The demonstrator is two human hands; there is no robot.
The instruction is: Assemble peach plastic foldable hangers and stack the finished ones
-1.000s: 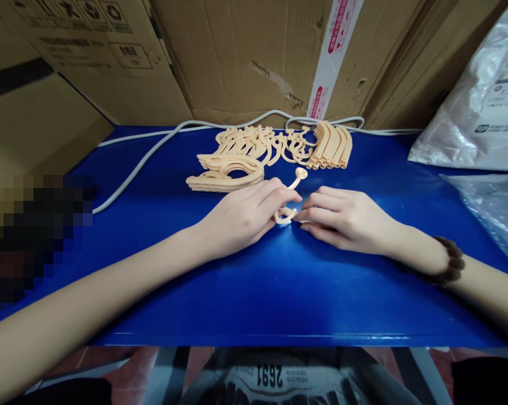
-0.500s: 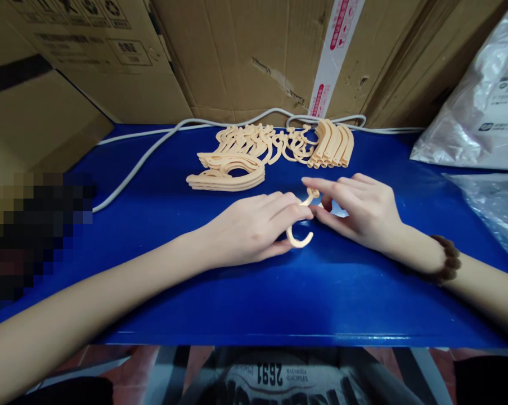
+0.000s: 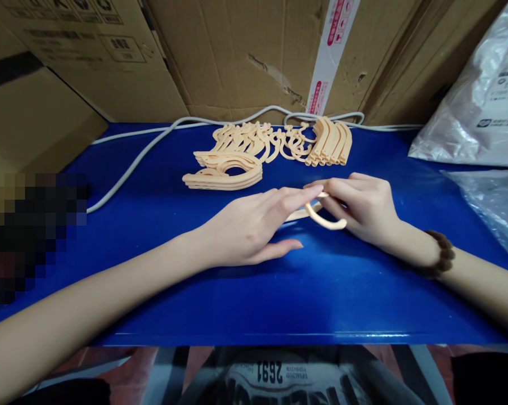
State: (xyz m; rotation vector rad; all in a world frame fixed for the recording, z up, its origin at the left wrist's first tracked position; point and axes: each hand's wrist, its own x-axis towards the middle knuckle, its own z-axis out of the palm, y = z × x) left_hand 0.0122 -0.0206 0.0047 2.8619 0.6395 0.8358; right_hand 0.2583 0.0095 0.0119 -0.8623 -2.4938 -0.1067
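Observation:
A beige plastic hanger hook (image 3: 326, 220) is pinched in the fingers of my right hand (image 3: 361, 205), its curved end pointing right and toward me. My left hand (image 3: 256, 225) is stretched out beside it, thumb apart, with the index fingertip touching near the hook's top end. Behind the hook, a narrow beige strip (image 3: 298, 214) shows between the two hands; my left fingers hide part of it. Beyond the hands lie a stack of beige hanger pieces (image 3: 224, 181), a cluster of loose hooks (image 3: 293, 143) and a row of curved hanger arms (image 3: 330, 143).
The blue table (image 3: 254, 304) runs up to cardboard boxes (image 3: 237, 62) at the back. A white cable (image 3: 139, 160) loops along the rear and left. Clear plastic bags (image 3: 464, 124) lie at the right. A pixelated dark patch covers the left edge.
The hook has passed from my left hand to my right and turned, moving slightly right. My left thumb and index have spread apart. The view has shifted slightly.

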